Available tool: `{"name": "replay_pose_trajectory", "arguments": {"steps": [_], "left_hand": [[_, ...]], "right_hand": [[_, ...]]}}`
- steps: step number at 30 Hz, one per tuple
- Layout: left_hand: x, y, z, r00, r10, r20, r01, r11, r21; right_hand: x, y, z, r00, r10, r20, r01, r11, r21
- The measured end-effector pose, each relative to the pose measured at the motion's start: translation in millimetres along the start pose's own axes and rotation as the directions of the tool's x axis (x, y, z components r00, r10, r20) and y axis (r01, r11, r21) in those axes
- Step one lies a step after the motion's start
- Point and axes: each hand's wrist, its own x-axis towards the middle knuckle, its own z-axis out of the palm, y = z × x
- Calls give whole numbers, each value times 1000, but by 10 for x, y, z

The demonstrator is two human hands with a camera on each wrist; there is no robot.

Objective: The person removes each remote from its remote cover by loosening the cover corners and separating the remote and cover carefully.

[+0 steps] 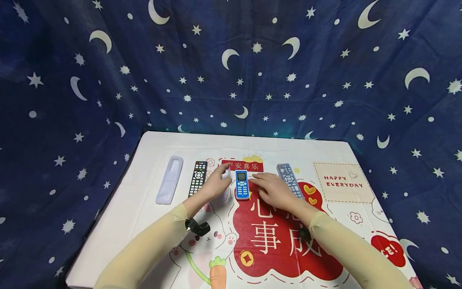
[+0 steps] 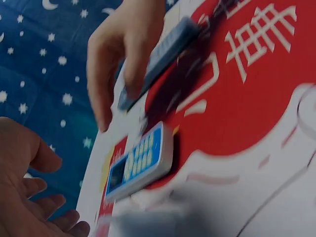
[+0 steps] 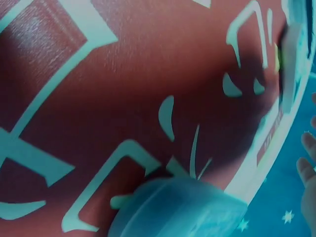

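Observation:
A blue remote control with a small grey screen and white edges lies on the table between my hands. My left hand hovers to its left with loosely spread fingers, holding nothing. Partly hidden beside that hand is a pale translucent object, blurred at the bottom of the left wrist view. To the right of the blue remote, my right hand reaches in, its fingers pointing down in the left wrist view and apart from the remote. A grey-blue remote lies just beyond the right hand.
Left of my left hand lie a black remote with coloured buttons and, farther left, a pale translucent remote cover. The table wears a printed white and red cloth. A dark blue star-patterned curtain stands behind and at both sides.

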Motion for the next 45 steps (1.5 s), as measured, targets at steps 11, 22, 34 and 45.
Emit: {"name": "replay_pose_trajectory", "arguments": {"steps": [11,22,34,45], "left_hand": [[-169,303,572,982,12,189,33,971,-237],[-119,478,1021,959,-32,282,124,941,-314],[39,665,1541,952,-132,276,246,867,-434],[156,780,1813,949,-184,255,298,784,-544]], "right_hand": [[-242,461,-285,942,333,-48,-304,904,302],[-492,776,-563,852,516,84,-478,705,524],[-636,935,-576,763,554,334,-637,557,533],[-644,1055,-485,752,501,429,-648,441,621]]}}
